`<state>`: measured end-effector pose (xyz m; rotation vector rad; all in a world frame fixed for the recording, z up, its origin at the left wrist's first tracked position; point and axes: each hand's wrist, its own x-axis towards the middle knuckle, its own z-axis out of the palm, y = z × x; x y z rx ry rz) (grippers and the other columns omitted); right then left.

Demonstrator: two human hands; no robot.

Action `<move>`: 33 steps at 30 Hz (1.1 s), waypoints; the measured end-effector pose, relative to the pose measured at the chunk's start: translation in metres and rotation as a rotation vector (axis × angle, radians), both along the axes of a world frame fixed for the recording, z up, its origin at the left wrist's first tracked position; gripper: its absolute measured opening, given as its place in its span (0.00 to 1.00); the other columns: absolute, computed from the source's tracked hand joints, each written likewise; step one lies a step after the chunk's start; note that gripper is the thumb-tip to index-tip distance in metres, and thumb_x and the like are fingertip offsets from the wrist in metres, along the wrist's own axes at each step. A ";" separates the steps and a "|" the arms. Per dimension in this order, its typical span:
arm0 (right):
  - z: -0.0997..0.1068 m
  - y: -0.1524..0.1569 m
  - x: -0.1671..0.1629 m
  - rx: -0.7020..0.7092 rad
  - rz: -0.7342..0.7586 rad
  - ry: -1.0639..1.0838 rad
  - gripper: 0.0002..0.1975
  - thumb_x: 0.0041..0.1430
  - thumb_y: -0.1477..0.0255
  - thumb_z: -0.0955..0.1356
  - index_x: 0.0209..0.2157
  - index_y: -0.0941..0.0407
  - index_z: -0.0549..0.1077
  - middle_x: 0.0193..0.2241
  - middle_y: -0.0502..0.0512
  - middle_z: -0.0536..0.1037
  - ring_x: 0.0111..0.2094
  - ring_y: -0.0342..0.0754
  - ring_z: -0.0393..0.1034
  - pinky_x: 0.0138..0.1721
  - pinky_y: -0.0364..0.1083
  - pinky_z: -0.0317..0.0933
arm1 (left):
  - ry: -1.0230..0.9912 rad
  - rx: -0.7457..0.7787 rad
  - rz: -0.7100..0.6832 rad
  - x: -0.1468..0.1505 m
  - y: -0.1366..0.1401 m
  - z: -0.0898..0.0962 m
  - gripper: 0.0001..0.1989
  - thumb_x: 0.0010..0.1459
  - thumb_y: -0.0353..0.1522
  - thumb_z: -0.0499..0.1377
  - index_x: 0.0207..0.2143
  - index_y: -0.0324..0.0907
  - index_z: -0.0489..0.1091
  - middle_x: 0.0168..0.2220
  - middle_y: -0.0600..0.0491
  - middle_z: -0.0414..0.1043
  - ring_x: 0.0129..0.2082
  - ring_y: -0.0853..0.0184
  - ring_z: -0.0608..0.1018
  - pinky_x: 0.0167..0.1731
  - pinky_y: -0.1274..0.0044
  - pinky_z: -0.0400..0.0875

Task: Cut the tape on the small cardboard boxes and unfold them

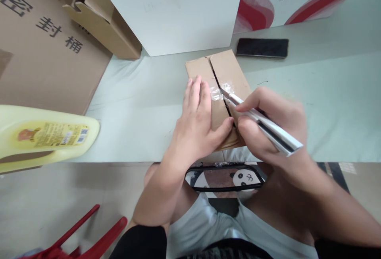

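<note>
A small brown cardboard box (pixel 232 66) lies near the front edge of the table, a dark gap running between its two top flaps. Clear tape (pixel 216 93) crosses the gap at the middle. My left hand (pixel 198 120) lies flat on the left flap, fingers stretched out and thumb toward the gap. Between the fingers of my right hand (pixel 268 120) is a silver utility knife (pixel 268 128), held slantwise like a pen. Its blade tip meets the tape at the gap.
Behind the box stand a white carton (pixel 178 8) and a red-and-white carton (pixel 285 0). A black phone (pixel 262 47) lies at the back right. Large cardboard boxes (pixel 59 68) and a pale yellow bottle (pixel 59 136) are at left. Below is a red stool or chair (pixel 89 231).
</note>
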<state>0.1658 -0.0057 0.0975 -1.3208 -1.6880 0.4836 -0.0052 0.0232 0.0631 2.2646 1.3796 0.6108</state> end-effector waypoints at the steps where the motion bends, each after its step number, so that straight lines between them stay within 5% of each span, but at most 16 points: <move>1: 0.000 0.000 0.000 -0.006 0.002 -0.001 0.06 0.49 0.77 0.65 0.27 0.52 0.64 0.17 0.43 0.63 0.18 0.39 0.55 0.20 0.42 0.51 | -0.003 -0.001 0.001 0.000 0.000 0.000 0.46 0.65 0.56 0.53 0.73 0.37 0.46 0.77 0.34 0.41 0.78 0.43 0.41 0.74 0.49 0.46; 9: 0.003 0.004 0.002 -0.079 0.039 -0.022 0.03 0.49 0.74 0.66 0.28 0.52 0.67 0.17 0.44 0.66 0.17 0.40 0.57 0.20 0.42 0.53 | -0.026 0.024 -0.006 -0.003 -0.001 -0.005 0.44 0.66 0.55 0.52 0.74 0.42 0.43 0.77 0.37 0.40 0.78 0.46 0.41 0.74 0.49 0.44; 33: 0.001 -0.002 0.000 0.020 0.005 0.002 0.04 0.49 0.77 0.64 0.25 0.53 0.66 0.16 0.43 0.65 0.17 0.39 0.56 0.18 0.42 0.51 | -0.017 0.064 0.004 -0.001 0.000 -0.006 0.45 0.66 0.58 0.50 0.73 0.38 0.47 0.76 0.35 0.43 0.77 0.43 0.44 0.74 0.49 0.47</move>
